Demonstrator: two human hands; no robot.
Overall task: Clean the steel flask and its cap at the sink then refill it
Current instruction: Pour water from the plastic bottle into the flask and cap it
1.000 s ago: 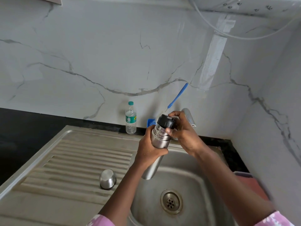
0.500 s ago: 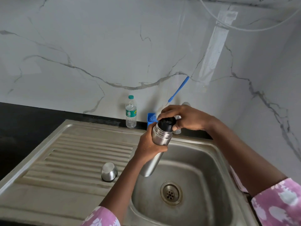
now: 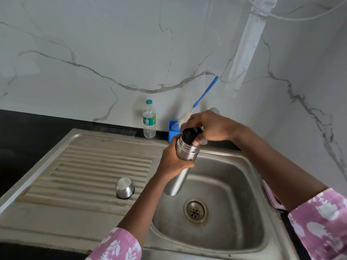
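The stainless steel sink with ribbed drainboard [image 3: 234, 184] leaves its deep basin open beneath the slim brushed-steel flask [image 3: 186, 150], which is held tilted above the drain, clear of every wall. The left hand [image 3: 172, 160] wraps round the flask's upper body from the drainboard side. The right hand [image 3: 210, 126] arches over the top, fingers and thumb gripping the black stopper [image 3: 189, 135]. The domed steel cap [image 3: 124, 187] stands mouth-down on the ribs, well apart from the flask.
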